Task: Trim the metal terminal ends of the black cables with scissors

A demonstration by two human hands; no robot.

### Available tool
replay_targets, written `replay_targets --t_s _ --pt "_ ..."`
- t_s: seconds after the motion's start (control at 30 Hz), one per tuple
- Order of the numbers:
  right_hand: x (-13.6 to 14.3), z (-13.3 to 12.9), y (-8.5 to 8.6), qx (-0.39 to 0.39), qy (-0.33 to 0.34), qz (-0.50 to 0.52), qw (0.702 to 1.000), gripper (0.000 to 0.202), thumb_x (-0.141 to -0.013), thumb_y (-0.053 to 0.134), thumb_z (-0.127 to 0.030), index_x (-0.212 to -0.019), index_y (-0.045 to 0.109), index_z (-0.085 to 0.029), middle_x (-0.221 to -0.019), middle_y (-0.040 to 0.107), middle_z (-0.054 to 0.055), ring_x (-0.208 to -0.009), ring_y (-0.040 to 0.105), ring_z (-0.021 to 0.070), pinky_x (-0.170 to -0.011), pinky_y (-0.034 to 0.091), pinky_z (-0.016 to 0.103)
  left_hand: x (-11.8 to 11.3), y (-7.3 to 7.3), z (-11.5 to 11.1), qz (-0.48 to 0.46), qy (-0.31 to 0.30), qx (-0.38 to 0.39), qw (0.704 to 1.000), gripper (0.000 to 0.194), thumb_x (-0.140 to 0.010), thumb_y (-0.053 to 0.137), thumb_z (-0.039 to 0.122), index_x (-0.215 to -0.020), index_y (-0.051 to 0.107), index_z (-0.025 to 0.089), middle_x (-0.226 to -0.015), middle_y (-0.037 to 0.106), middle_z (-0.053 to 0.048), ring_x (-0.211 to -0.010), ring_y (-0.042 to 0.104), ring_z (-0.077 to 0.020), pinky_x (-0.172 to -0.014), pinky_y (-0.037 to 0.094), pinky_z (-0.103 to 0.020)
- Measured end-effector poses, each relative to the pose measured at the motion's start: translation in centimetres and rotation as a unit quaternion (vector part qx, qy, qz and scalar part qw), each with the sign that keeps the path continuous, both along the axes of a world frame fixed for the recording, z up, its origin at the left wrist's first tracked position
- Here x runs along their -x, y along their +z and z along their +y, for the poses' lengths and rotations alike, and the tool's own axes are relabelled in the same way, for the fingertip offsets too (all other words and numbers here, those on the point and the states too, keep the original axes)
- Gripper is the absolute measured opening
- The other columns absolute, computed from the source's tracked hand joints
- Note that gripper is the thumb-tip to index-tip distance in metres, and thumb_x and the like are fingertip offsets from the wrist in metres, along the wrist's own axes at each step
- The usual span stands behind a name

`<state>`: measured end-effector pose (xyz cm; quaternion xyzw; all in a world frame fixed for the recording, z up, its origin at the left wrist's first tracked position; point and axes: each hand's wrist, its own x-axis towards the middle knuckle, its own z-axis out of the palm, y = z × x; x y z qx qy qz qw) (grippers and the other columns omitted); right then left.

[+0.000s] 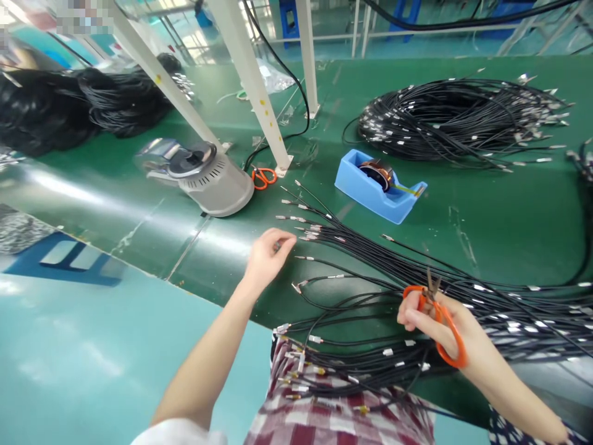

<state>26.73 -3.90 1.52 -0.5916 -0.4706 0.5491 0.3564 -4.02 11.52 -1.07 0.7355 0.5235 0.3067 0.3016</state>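
My right hand [435, 330] grips a pair of small scissors [432, 295] with orange handles, blades pointing up and slightly apart. It hovers over a fan of black cables [370, 253] with metal tips and small white tags. My left hand [270, 254] is closed in a pinch just left of the cable ends; a small greyish bit shows between the fingers, too small to name. More tagged black cables [370, 358] lie near the bench's front edge, some over a red-and-white checked cloth [343, 426] at my front.
A blue tape dispenser [365, 191] with amber tape stands beyond the cables. Behind it lies a big coil of black cables [435, 117]. At left are a grey round-based device [217, 185], orange-handled scissors [265, 178], white posts [259, 93] and dark cable bundles [115, 105].
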Motion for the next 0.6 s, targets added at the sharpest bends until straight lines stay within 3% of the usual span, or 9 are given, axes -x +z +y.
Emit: replay_targets --t_s 0.1,0.2,0.27,0.33,0.4,0.43,0.5,0.6 --pt "0.2 0.3 0.0 0.000 0.009 -0.008 1.000 0.029 -0.083 0.067 -0.049 -0.075 0.059 -0.022 -0.075 0.064 0.002 -0.069 0.060 0.0174 -0.069 0.048 0.031 -1.0 -1.0 2.3 0.032 -0.031 -0.008 0.999 0.011 -0.079 0.067 0.017 -0.089 0.069 0.019 -0.093 0.064 -0.007 -0.089 0.061 -0.0231 -0.084 0.049 -0.038" --pt "0.2 0.4 0.0 -0.003 0.023 -0.012 1.000 0.031 -0.085 0.065 -0.050 -0.074 0.059 -0.022 -0.074 0.063 0.002 -0.067 0.059 0.0167 -0.067 0.048 0.030 -1.7 -0.5 2.7 0.052 -0.067 -0.011 0.996 0.009 -0.081 0.061 0.011 -0.077 0.065 0.019 -0.088 0.061 -0.006 -0.090 0.058 -0.0234 -0.087 0.048 -0.039" --pt "0.1 0.4 0.0 -0.005 0.023 -0.027 0.999 0.030 -0.084 0.066 -0.049 -0.075 0.060 -0.022 -0.074 0.064 0.002 -0.068 0.059 0.0168 -0.066 0.048 0.030 -1.6 1.0 1.7 0.057 -0.097 -0.005 0.994 0.013 -0.085 0.058 0.013 -0.074 0.062 0.019 -0.083 0.060 -0.005 -0.083 0.058 -0.0213 -0.081 0.048 -0.036" --pt "0.1 0.5 0.1 -0.022 -0.005 -0.054 0.998 0.027 -0.084 0.069 -0.047 -0.078 0.060 -0.022 -0.084 0.068 0.004 -0.076 0.062 0.0184 -0.072 0.049 0.031 -1.4 3.4 0.0 0.047 -0.125 0.005 0.991 0.010 -0.090 0.055 0.018 -0.083 0.063 0.020 -0.081 0.062 -0.003 -0.076 0.057 -0.0180 -0.074 0.048 -0.032" --pt "0.6 0.9 0.5 -0.064 -0.049 -0.084 0.993 0.024 -0.083 0.071 -0.045 -0.084 0.059 -0.023 -0.102 0.070 0.006 -0.089 0.063 0.0201 -0.081 0.049 0.033 -1.5 5.8 -2.0 -0.061 -0.134 0.032 0.989 0.008 -0.093 0.057 0.023 -0.089 0.063 0.019 -0.082 0.065 -0.004 -0.075 0.059 -0.0160 -0.071 0.048 -0.029" --pt "0.9 1.2 0.8 -0.089 -0.066 -0.097 0.989 0.024 -0.082 0.072 -0.043 -0.087 0.059 -0.023 -0.111 0.069 0.007 -0.092 0.063 0.0204 -0.086 0.049 0.035 -1.8 6.8 -2.9 -0.127 -0.135 0.082 0.979 0.010 -0.093 0.057 0.026 -0.090 0.063 0.019 -0.078 0.064 -0.003 -0.071 0.058 -0.0149 -0.066 0.048 -0.028" --pt "2.1 2.0 1.6 -0.125 -0.058 -0.105 0.985 0.027 -0.080 0.074 -0.043 -0.090 0.058 -0.024 -0.117 0.068 0.007 -0.089 0.062 0.0192 -0.086 0.049 0.036 -2.8 8.0 -4.3 -0.237 -0.172 0.206 0.934 0.015 -0.091 0.064 0.031 -0.085 0.064 0.017 -0.068 0.062 -0.003 -0.061 0.056 -0.0133 -0.058 0.047 -0.027" --pt "4.2 2.8 2.3 -0.131 0.015 -0.074 0.989 0.026 -0.080 0.074 -0.041 -0.081 0.056 -0.022 -0.106 0.072 0.006 -0.080 0.061 0.0169 -0.078 0.050 0.034 -4.7 8.0 -5.3 -0.336 -0.172 0.371 0.849 0.028 -0.083 0.073 0.042 -0.078 0.066 0.015 -0.058 0.058 -0.002 -0.052 0.053 -0.0121 -0.050 0.042 -0.026"
